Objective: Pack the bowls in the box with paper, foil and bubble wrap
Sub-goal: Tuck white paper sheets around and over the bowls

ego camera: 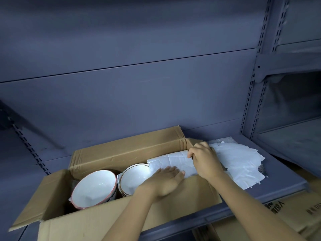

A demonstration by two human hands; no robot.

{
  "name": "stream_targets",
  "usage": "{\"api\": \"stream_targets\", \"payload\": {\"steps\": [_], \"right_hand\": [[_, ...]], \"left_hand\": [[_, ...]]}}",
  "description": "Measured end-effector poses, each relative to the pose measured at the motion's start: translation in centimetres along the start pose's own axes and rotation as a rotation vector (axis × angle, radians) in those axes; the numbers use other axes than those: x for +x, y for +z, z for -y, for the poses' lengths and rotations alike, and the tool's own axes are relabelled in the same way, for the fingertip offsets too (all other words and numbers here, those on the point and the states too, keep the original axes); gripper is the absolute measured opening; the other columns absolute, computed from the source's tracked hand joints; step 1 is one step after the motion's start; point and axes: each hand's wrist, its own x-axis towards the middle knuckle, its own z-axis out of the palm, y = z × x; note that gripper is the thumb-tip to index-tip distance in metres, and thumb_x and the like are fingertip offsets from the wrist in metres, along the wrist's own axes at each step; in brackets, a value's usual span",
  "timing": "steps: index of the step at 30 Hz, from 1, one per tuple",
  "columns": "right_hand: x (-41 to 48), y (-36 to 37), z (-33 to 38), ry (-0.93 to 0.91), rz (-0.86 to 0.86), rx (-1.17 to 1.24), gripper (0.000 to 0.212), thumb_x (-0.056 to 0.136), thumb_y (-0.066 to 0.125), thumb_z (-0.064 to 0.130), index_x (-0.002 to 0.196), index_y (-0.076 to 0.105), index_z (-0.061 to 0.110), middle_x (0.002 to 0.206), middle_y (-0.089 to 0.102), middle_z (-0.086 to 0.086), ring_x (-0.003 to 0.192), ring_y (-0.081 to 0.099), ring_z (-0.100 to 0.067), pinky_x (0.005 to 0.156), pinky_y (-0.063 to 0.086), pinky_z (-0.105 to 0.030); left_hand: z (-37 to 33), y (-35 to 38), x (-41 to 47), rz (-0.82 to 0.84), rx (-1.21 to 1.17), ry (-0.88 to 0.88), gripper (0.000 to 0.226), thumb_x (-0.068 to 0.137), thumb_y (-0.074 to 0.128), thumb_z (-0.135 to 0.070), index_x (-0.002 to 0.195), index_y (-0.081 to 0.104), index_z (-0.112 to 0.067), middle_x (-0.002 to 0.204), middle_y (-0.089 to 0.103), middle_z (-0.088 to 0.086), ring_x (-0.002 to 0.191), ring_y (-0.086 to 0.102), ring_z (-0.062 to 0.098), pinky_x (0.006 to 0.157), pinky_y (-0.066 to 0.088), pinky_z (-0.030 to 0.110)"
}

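Observation:
An open cardboard box [121,152] stands on a grey shelf. Inside at the left sits a white bowl with a pink rim [94,188]. Beside it, near the middle, is a stack of white bowls with a dark rim [133,178]. A crumpled sheet of white paper [172,163] lies over the box's right part. My left hand [165,181] presses flat on that sheet with straight fingers. My right hand [205,160] pinches the sheet's far right edge at the box's corner.
More white paper sheets [243,164] lie on the shelf [286,148] right of the box, with foil or bubble wrap [261,168] peeking out beneath. Flattened cartons [295,211] sit below at the right. The shelf's back panel and slotted uprights rise behind.

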Motion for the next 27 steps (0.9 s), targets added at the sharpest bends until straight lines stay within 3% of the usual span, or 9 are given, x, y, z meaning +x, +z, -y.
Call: {"api": "stream_targets", "payload": {"steps": [4, 9, 13, 16, 19, 22, 23, 27], "right_hand": [[0.1, -0.4, 0.2, 0.015, 0.035, -0.035, 0.033, 0.084, 0.048, -0.006, 0.099, 0.065, 0.018, 0.105, 0.059, 0.004, 0.114, 0.045, -0.019, 0.086, 0.033, -0.026], [-0.1, -0.2, 0.7, 0.021, -0.119, 0.061, 0.028, 0.075, 0.055, -0.008, 0.092, 0.064, 0.013, 0.095, 0.060, -0.003, 0.091, 0.056, -0.025, 0.071, 0.035, -0.026], [-1.1, -0.6, -0.6, 0.370, -0.234, 0.598, 0.021, 0.095, 0.041, 0.006, 0.107, 0.059, 0.010, 0.108, 0.060, -0.006, 0.100, 0.056, -0.022, 0.088, 0.046, -0.036], [-2.7, -1.4, -3.7, 0.507, -0.345, 0.511, 0.020, 0.095, 0.043, 0.007, 0.107, 0.059, 0.009, 0.111, 0.059, -0.007, 0.106, 0.053, -0.027, 0.090, 0.044, -0.039], [-4.2, -2.6, -7.4, 0.515, -0.111, 0.202, 0.037, 0.090, 0.055, 0.018, 0.127, 0.052, 0.012, 0.135, 0.050, -0.007, 0.124, 0.042, -0.028, 0.099, 0.040, -0.041], [-5.6, -3.3, -9.8, 0.457, 0.373, -0.044, 0.079, 0.083, 0.059, 0.051, 0.148, 0.023, 0.027, 0.158, 0.015, 0.002, 0.145, 0.011, -0.022, 0.115, 0.021, -0.037], [-6.1, -3.2, -10.0, 0.430, 0.456, -0.108, 0.086, 0.081, 0.057, 0.057, 0.150, 0.013, 0.030, 0.160, 0.005, 0.004, 0.147, 0.001, -0.020, 0.118, 0.014, -0.037], [-6.7, -2.2, -9.8, 0.394, 0.467, -0.240, 0.094, 0.079, 0.052, 0.064, 0.151, 0.003, 0.028, 0.160, -0.006, 0.001, 0.147, -0.011, -0.023, 0.119, 0.002, -0.041]], "left_hand": [[0.0, 0.2, -0.2, -0.032, 0.038, 0.007, 0.057, 0.101, 0.010, -0.046, 0.152, 0.009, -0.022, 0.160, 0.001, -0.004, 0.147, -0.005, 0.008, 0.118, -0.007, 0.031], [-2.3, 0.1, -0.5, -0.243, 0.119, 0.178, 0.053, 0.103, 0.019, -0.037, 0.152, 0.011, -0.019, 0.160, 0.004, -0.005, 0.146, -0.004, 0.005, 0.117, -0.009, 0.026], [-6.3, 0.0, 1.2, -0.384, 0.257, 0.323, 0.054, 0.101, 0.031, -0.027, 0.151, 0.016, -0.013, 0.159, 0.014, 0.003, 0.147, 0.008, 0.015, 0.118, -0.001, 0.030], [-7.6, 0.7, 3.1, -0.385, 0.318, 0.356, 0.049, 0.100, 0.032, -0.030, 0.147, 0.029, -0.015, 0.157, 0.024, 0.002, 0.147, 0.009, 0.017, 0.118, 0.000, 0.035], [-7.9, 1.9, 4.5, -0.392, 0.420, 0.326, 0.044, 0.100, 0.031, -0.034, 0.126, 0.054, -0.009, 0.137, 0.049, 0.010, 0.135, 0.030, 0.025, 0.117, 0.011, 0.035], [-7.7, 2.2, 5.1, -0.417, 0.405, 0.315, 0.043, 0.099, 0.031, -0.036, 0.116, 0.060, -0.009, 0.125, 0.055, 0.009, 0.124, 0.038, 0.024, 0.114, 0.019, 0.034], [-7.6, 2.1, 5.2, -0.416, 0.384, 0.321, 0.042, 0.099, 0.032, -0.036, 0.115, 0.061, -0.010, 0.124, 0.054, 0.008, 0.123, 0.037, 0.023, 0.114, 0.019, 0.034], [-7.5, 2.1, 5.1, -0.417, 0.317, 0.341, 0.040, 0.099, 0.033, -0.035, 0.112, 0.061, -0.009, 0.121, 0.054, 0.009, 0.122, 0.038, 0.022, 0.114, 0.020, 0.034]]}}
